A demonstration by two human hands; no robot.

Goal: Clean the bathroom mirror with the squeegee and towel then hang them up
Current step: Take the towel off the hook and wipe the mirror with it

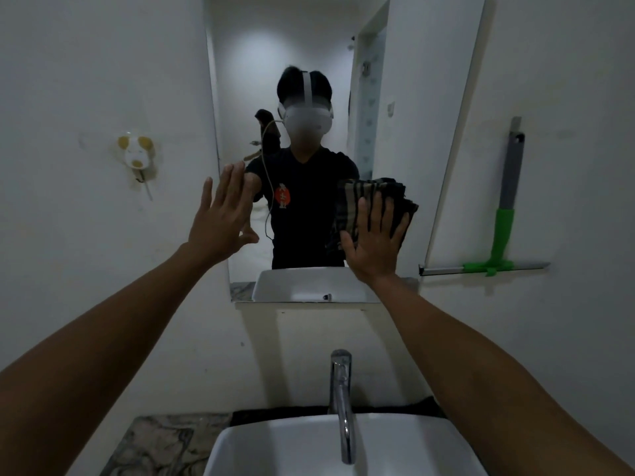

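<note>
The mirror hangs on the white wall above the sink. My right hand presses a dark striped towel flat against the lower right of the glass, fingers spread over it. My left hand is open with fingers apart, raised at the mirror's left edge and holding nothing. The squeegee, with a grey handle, green neck and a long blade at the bottom, hangs on the wall to the right of the mirror, apart from both hands.
A white sink with a chrome tap stands below, on a marbled counter. A small yellow-and-white wall hook is on the wall left of the mirror. The mirror reflects a person and a doorway.
</note>
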